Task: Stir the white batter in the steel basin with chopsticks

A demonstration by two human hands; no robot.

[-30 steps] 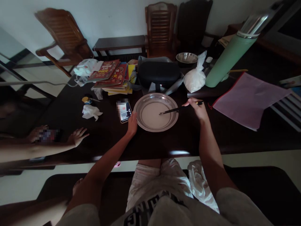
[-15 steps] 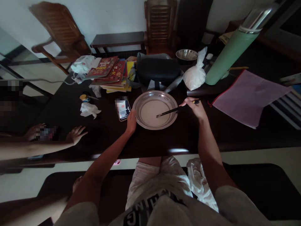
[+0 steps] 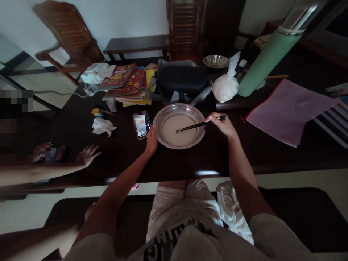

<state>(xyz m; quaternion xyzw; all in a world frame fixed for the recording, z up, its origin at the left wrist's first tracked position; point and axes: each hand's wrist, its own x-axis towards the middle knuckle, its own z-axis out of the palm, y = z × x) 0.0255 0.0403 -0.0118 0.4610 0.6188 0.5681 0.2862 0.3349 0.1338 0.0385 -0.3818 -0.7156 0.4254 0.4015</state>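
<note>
A round metal basin (image 3: 201,137) with whitish liquid (image 3: 176,136) in it rests on the dark table before me. Its left rim is gripped by my left hand (image 3: 152,140). My right hand (image 3: 222,125), at the basin's right edge, is closed around black chopsticks (image 3: 194,125). Their tips reach into the liquid near the middle. A lit phone (image 3: 143,125) lies just left of the basin, close to my left fingers. Behind the basin sits a black case (image 3: 182,79). A tied plastic bag of white powder (image 3: 225,88) stands to the back right.
A green thermos (image 3: 272,61) and a pinkish mesh pouch (image 3: 290,110) are on the right. Stacked books (image 3: 122,81), crumpled tissue (image 3: 103,127) and a small jar (image 3: 96,112) lie left. Another person's hand (image 3: 88,156) rests at the left. A metal bowl (image 3: 216,62) is farther back.
My right hand has shifted slightly left, and the chopstick tips have moved left and a little back through the liquid. My left hand keeps its place on the rim.
</note>
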